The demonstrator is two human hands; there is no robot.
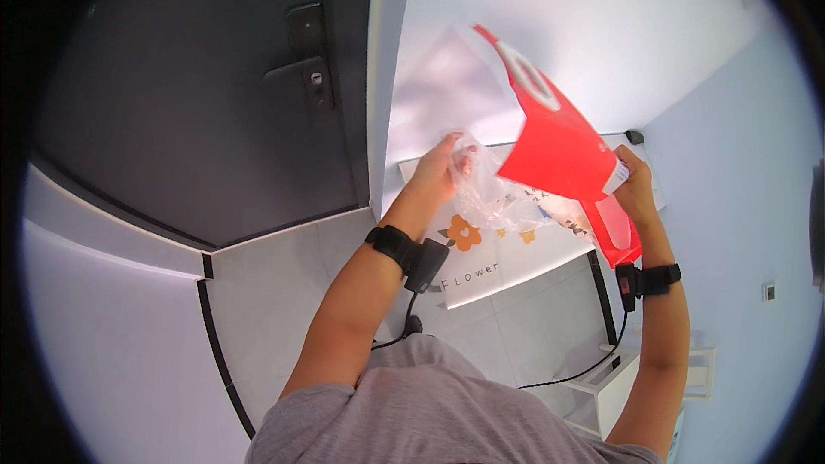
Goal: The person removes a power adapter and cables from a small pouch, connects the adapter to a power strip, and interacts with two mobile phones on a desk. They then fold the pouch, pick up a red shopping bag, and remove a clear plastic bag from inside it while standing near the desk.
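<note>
My left hand (445, 164) holds a crumpled clear plastic bag (493, 190), which hangs over the table. In my right hand (635, 180) is a red printed sheet or packet (561, 142); I cannot tell whether it is paper, card or plastic. Its upper part bends up and to the left and carries a pale oval. A white patch with small print lies beside my right fingers. Below that, another red piece (612, 229) with a pale panel hangs near my wrist; whether the two are joined is unclear. Both are above a table with a white flowered cloth (522, 270).
A dark door (213, 96) with a lever handle (296, 67) stands at the left. White and pale blue walls (728, 161) rise behind and to the right. A white stand (606, 393) is by my right elbow. Black cables (573, 377) run from both wrist straps.
</note>
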